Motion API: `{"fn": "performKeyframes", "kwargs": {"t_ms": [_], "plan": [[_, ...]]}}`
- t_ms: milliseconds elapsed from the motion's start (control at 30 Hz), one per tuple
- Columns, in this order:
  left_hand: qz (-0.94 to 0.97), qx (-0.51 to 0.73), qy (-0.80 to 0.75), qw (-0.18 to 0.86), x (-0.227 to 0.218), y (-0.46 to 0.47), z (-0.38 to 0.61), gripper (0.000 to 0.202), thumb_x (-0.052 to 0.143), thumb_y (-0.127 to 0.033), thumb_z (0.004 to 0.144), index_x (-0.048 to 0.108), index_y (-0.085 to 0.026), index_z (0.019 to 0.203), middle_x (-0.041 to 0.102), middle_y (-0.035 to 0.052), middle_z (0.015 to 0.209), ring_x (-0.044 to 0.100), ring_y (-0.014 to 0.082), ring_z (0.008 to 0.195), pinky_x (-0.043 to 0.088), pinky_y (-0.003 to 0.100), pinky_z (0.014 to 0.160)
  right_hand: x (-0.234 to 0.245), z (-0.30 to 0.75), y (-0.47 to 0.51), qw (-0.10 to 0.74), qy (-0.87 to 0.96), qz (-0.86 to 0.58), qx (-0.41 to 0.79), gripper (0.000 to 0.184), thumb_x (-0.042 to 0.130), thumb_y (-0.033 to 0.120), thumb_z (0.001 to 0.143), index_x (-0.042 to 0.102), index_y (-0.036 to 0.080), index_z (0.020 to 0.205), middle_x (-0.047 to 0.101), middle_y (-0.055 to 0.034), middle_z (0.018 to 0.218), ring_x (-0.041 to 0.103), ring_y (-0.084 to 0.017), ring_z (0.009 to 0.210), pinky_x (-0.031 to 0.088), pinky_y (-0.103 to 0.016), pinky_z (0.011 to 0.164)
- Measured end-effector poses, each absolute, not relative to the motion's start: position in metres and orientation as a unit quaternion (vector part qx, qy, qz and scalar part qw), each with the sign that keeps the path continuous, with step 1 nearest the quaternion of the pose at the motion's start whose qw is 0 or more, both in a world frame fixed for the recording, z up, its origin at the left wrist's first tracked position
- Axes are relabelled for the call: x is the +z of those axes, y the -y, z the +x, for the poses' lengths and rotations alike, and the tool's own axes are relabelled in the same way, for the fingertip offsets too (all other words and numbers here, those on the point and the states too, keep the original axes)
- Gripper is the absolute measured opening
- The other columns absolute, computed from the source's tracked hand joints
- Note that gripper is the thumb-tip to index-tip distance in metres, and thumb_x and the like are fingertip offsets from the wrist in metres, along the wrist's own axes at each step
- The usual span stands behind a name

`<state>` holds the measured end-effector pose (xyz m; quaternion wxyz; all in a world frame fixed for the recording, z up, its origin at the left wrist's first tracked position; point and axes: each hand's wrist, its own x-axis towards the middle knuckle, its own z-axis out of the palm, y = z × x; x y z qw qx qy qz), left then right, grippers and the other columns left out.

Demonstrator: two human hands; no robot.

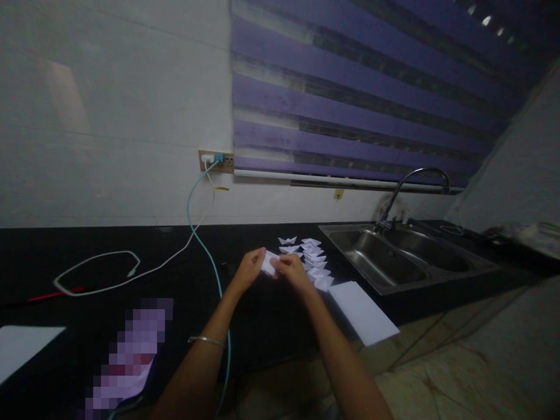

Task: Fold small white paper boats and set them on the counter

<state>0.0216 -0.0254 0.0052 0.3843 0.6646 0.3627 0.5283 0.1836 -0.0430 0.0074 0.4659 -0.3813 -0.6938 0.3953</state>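
Observation:
Both of my hands meet over the black counter [109, 326] and pinch a small folded white paper piece [268, 262]. My left hand [250, 268] grips its left side and my right hand [292, 269] its right side. A thin bracelet sits on my left wrist. Just beyond my hands lie several folded white paper shapes [315, 259] in a loose cluster. A stack of plain white sheets [363, 312] lies to the right of my right forearm, near the counter's front edge.
A steel double sink [396, 256] with a curved tap [420, 178] is set in the counter at right. White and teal cables [205, 245] run from a wall socket [216, 160] across the counter. Another white sheet [21, 347] lies at far left. Purple blinds cover the window.

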Motion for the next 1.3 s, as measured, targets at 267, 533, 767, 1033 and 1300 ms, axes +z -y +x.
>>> {"fn": "performKeyframes", "kwargs": {"t_ms": [267,533,767,1033,1300], "plan": [[0.663,0.531,-0.35,0.395,0.007,0.028,0.026,0.047,0.049,-0.059,0.082,0.058,-0.015,0.069,0.054,-0.0001,0.061,0.047,0.0126,0.056,0.036,0.022,0.051,0.012,0.18,0.044,0.504,0.692,-0.401,0.327,0.045,0.049,0.048,0.087,0.055,0.016,0.056,0.048,0.0009,0.053,0.043,-0.011,0.051,0.03,-0.023,0.049],[0.714,0.424,-0.377,0.409,0.0,0.029,0.027,0.061,0.041,-0.068,0.081,0.05,-0.014,0.053,0.044,-0.002,0.047,0.038,0.0089,0.044,0.027,0.022,0.045,0.013,0.182,0.042,0.562,0.66,-0.416,0.275,0.043,0.05,0.047,0.086,0.051,0.016,0.056,0.044,0.0023,0.051,0.041,-0.011,0.051,0.029,-0.022,0.048],[0.683,0.46,-0.358,0.441,0.009,0.032,0.026,0.062,0.035,-0.071,0.081,0.046,-0.016,0.055,0.04,-0.0035,0.047,0.034,0.0079,0.043,0.023,0.022,0.044,0.01,0.179,0.042,0.551,0.623,-0.399,0.387,0.033,0.066,0.045,0.075,0.054,0.017,0.061,0.057,0.0008,0.054,0.055,-0.013,0.052,0.039,-0.022,0.051],[0.655,0.491,-0.352,0.455,0.006,0.03,0.028,0.062,0.038,-0.074,0.078,0.045,-0.017,0.055,0.041,-0.0026,0.047,0.036,0.0087,0.043,0.026,0.023,0.043,0.009,0.179,0.043,0.571,0.598,-0.4,0.394,0.032,0.067,0.043,0.075,0.054,0.017,0.061,0.06,0.0,0.054,0.058,-0.014,0.052,0.041,-0.022,0.05],[0.629,0.541,-0.399,0.391,-0.004,0.02,0.029,0.045,0.047,-0.059,0.084,0.056,-0.015,0.089,0.055,-0.0004,0.068,0.047,0.0096,0.051,0.036,0.021,0.048,0.007,0.176,0.04,0.576,0.603,-0.379,0.401,0.023,0.069,0.038,0.073,0.062,0.016,0.075,0.066,-0.0029,0.066,0.063,-0.016,0.061,0.047,-0.025,0.058]]}}
